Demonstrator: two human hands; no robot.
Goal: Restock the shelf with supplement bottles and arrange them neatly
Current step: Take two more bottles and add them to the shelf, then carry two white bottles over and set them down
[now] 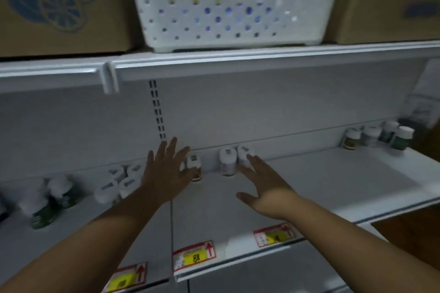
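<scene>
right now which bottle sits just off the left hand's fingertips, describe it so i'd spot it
Find the white perforated basket on the upper shelf, then drop to the back of the shelf below. Beside the left hand stands a lone white-capped bottle; unlike the touching pair to its right, it stands alone.

A single head-worn view looks forward and slightly down, close to a white shelf (309, 173) filling the lower frame. The shelf above (238, 59) crosses the upper third. Both forearms enter from the bottom edge.
</scene>
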